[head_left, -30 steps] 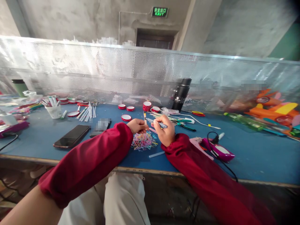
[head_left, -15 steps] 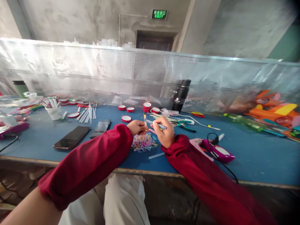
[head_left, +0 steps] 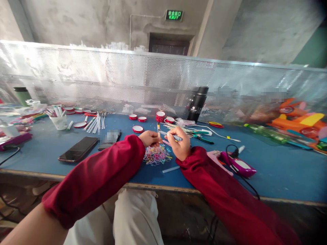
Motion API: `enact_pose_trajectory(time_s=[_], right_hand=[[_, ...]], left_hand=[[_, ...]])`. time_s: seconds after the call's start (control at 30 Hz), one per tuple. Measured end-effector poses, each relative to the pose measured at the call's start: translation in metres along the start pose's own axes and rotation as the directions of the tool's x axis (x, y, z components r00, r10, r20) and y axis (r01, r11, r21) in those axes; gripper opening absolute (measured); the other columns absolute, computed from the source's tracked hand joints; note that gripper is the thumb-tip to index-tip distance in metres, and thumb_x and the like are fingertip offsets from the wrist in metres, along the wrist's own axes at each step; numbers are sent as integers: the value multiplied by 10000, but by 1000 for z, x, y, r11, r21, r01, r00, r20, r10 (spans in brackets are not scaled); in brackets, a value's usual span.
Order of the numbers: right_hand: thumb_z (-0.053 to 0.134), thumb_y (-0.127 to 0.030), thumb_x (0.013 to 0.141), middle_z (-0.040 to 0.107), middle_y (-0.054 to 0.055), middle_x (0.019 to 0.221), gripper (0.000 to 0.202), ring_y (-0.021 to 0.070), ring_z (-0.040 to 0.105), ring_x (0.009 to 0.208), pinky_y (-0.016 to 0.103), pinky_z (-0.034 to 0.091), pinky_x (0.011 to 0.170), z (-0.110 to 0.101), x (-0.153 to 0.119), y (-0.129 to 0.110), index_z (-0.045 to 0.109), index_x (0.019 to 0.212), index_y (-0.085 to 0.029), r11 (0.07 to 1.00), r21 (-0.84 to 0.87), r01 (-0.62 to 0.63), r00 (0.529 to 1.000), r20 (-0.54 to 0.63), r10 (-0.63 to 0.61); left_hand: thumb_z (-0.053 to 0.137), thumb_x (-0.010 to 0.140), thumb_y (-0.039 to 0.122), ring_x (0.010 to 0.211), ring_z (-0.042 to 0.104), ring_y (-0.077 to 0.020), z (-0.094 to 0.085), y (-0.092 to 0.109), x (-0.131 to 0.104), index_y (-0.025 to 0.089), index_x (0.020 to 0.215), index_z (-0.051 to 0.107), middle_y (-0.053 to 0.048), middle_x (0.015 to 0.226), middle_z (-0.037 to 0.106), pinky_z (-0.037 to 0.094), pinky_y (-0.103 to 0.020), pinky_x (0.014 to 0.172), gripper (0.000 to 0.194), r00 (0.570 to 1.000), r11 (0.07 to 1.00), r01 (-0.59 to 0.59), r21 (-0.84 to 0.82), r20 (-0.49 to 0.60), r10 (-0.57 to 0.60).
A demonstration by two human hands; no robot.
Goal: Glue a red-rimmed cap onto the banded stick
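My left hand (head_left: 150, 138) is closed, pinching a thin pale stick (head_left: 158, 130) that stands upright with a yellow upper end and a dark band. Between the fingers of my right hand (head_left: 180, 144) is a grey-blue marker pen (head_left: 176, 137), its tip pointing left at the stick; whether they touch is too small to tell. Below both hands lies a loose heap of colourful small bands (head_left: 156, 157). A pale translucent rod (head_left: 171, 169) rests on the table beside my right wrist.
Red-rimmed tape rolls (head_left: 138, 129) sit behind my hands, with a black bottle (head_left: 198, 103), pliers (head_left: 203, 138) and a white cable farther right. Left are a phone (head_left: 78, 149) and a cup of markers (head_left: 59, 123). A purple device (head_left: 240, 166) lies by my right forearm.
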State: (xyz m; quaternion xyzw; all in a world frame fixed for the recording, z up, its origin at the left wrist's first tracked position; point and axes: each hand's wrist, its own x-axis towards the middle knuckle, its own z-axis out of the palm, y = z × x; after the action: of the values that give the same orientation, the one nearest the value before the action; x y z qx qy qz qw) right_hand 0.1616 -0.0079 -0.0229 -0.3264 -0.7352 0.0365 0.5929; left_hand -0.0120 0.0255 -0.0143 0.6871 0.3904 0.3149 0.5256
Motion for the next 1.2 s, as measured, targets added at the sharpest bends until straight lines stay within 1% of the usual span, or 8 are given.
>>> enact_pose_trajectory(time_s=[0.23, 0.37, 0.47, 0.6, 0.77, 0.9, 1.07, 1.2], right_hand=[[563, -241, 840, 644, 1, 721, 61, 170, 641, 676, 286, 487, 638, -2, 0, -1, 565, 780, -230, 1000, -15, 2, 1000, 18, -2], [565, -246, 842, 644, 0, 723, 57, 166, 641, 666, 278, 486, 631, -2, 1, -1, 561, 788, -229, 1000, -19, -14, 1000, -13, 14], [564, -245, 840, 649, 2, 734, 58, 168, 644, 678, 278, 489, 639, -1, 1, 0, 563, 784, -229, 1000, -4, -9, 1000, 1, 9], [571, -240, 836, 649, 1, 721, 47, 169, 640, 663, 283, 489, 637, -1, 1, 1, 568, 790, -232, 1000, -28, -14, 1000, -15, 13], [568, -229, 836, 649, -3, 707, 54, 169, 639, 663, 284, 483, 638, -2, 1, 2, 566, 782, -231, 999, -39, -3, 1000, 11, 3], [569, -221, 833, 654, -1, 715, 36, 168, 637, 662, 283, 481, 639, -2, 1, 1, 567, 799, -230, 999, -35, -17, 1000, -15, 17], [572, -221, 832, 653, -1, 699, 60, 167, 633, 655, 284, 475, 639, -3, 1, 0, 566, 772, -227, 999, -43, 15, 1000, 7, -15], [568, -225, 834, 670, -3, 707, 42, 167, 643, 648, 285, 481, 643, -4, 1, 0, 573, 793, -230, 999, -37, -11, 1000, -4, 10]], left_hand=[[695, 743, 342, 466, 505, -66, 1, 1, 0, 114, 718, 618, 11, 547, 590, 349, -196, 475, 242, 1000, 1000, 0, -15, 5, 0], [692, 743, 345, 464, 504, -66, 1, 1, 0, 113, 718, 612, 9, 544, 589, 342, -194, 470, 247, 1000, 1000, 7, -23, -1, -7], [680, 754, 326, 460, 502, -66, 1, 1, 0, 111, 719, 609, 8, 544, 589, 342, -195, 471, 229, 1000, 1000, 10, -26, -3, -10], [681, 754, 326, 469, 507, -70, 1, 1, -1, 111, 717, 614, 6, 547, 591, 349, -199, 479, 228, 1000, 1000, 5, -7, -8, -5], [708, 729, 338, 473, 505, -68, 1, 4, -2, 113, 711, 614, 12, 547, 584, 354, -198, 489, 245, 1000, 1000, 26, -14, -18, -26], [718, 723, 338, 472, 504, -65, 2, 6, -3, 112, 709, 614, 12, 548, 585, 353, -197, 491, 250, 999, 999, 28, -33, -19, -29], [717, 732, 328, 470, 506, -66, 2, 6, -4, 111, 709, 616, 11, 545, 587, 353, -199, 491, 241, 999, 999, 33, -41, -26, -34], [698, 751, 305, 466, 504, -63, 2, 5, -3, 111, 705, 611, 11, 542, 587, 351, -195, 485, 217, 999, 998, 32, -46, -19, -33]])
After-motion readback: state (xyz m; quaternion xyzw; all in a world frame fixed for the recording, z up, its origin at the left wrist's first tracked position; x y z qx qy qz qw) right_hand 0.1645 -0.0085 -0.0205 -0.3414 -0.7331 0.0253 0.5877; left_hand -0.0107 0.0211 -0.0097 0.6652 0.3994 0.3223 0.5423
